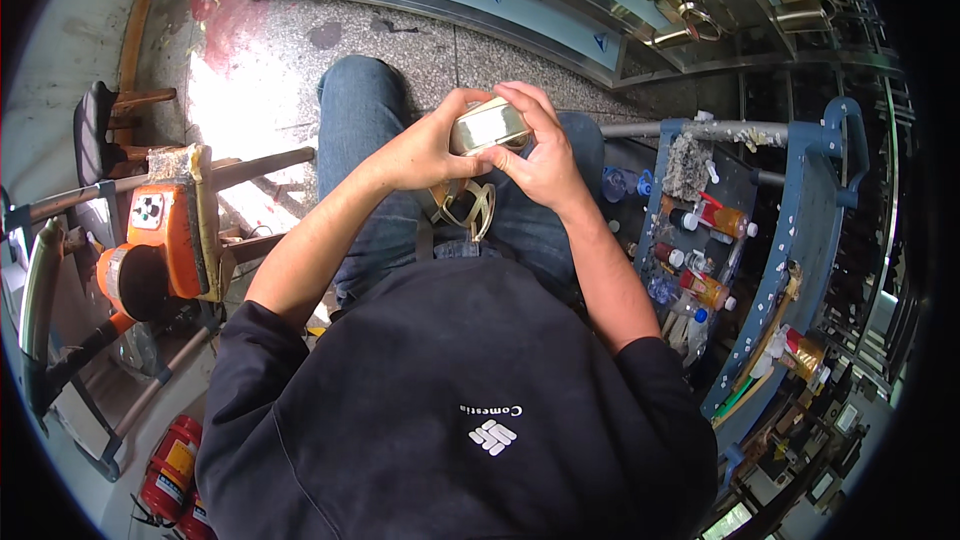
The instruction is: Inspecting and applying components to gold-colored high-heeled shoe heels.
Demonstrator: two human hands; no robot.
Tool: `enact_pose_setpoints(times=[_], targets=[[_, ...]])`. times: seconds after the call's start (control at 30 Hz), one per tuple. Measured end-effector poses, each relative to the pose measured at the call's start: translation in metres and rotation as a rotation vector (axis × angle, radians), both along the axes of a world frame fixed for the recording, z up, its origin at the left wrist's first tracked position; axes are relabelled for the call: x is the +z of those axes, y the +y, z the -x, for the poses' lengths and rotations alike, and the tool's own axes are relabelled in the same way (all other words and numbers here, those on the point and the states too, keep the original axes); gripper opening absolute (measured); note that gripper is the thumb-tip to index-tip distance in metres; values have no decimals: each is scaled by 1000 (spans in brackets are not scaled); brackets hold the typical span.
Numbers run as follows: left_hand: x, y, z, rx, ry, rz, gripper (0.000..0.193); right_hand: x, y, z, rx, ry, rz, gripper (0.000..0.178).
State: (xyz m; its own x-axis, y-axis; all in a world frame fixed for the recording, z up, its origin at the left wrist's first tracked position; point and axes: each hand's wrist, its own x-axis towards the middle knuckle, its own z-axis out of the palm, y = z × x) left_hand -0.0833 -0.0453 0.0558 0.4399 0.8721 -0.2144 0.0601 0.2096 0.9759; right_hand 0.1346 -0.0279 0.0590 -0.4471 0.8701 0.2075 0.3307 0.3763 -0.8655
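- A blue-painted metal frame [800,210] stands to the right.
- An orange-and-black machine [173,240] stands to the left.
- My left grip [432,148] and right grip [540,160] together grasp a shiny gold-coloured metal piece [488,126], over my blue-denim legs [362,105].
- Thin, curved gold-coloured strips [485,212] show just on its near side; I cannot tell if they're joined.

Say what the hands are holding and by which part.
A shiny gold-coloured metal piece, held by its opposite sides: the left hand at its left, the right hand at its right.
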Motion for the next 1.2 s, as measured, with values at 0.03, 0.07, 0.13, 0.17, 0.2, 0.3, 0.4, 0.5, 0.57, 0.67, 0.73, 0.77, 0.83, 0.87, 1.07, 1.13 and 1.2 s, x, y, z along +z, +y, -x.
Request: enact_pose_setpoints(times=[0.03,0.07,0.13,0.17,0.2,0.3,0.4,0.5,0.57,0.67,0.73,0.77,0.83,0.87,1.07,1.13,1.2], targets=[[2,-2,6,76,-15,-80,72,6,3,7,16,57,-4,76],[5,-3,13,154,-29,-163,72,12,4,15,37,115,-8,80],[22,0,42,302,17,-205,73,21,7,14,16,164,45,89],[33,1,61,421,44,-228,74,23,4,15,-29,206,88,80],[44,1,82,542,70,-254,74,17,3,9,-54,210,119,74],[73,-6,147,845,78,-281,75,-18,-4,-18,-139,247,469,60],[82,-23,217,1197,-82,-200,73,-55,-31,-47,-181,-23,554,48],[79,-45,287,1473,-162,-219,72,-59,-57,-43,-117,-252,488,45],[72,-57,321,1675,-281,-206,70,-46,-60,-34,1,-375,236,45],[69,-73,350,1759,-265,-276,70,-38,-68,-32,56,-475,197,46],[68,-82,367,1822,-263,-325,69,-34,-70,-33,85,-591,163,46],[68,-86,374,1827,-261,-332,69,-33,-71,-33,90,-587,159,46],[70,-96,388,1884,-203,-272,71,-31,-73,-32,83,-562,165,46],[72,-100,394,1912,-174,-241,71,-31,-74,-32,79,-550,169,46],[119,-106,354,1971,-370,-264,78,-28,-76,-39,47,-524,200,45],[119,-111,356,1955,-362,-290,80,-27,-74,-39,51,-520,195,45],[115,-117,360,1920,-343,-329,85,-26,-73,-40,54,-517,193,45]])
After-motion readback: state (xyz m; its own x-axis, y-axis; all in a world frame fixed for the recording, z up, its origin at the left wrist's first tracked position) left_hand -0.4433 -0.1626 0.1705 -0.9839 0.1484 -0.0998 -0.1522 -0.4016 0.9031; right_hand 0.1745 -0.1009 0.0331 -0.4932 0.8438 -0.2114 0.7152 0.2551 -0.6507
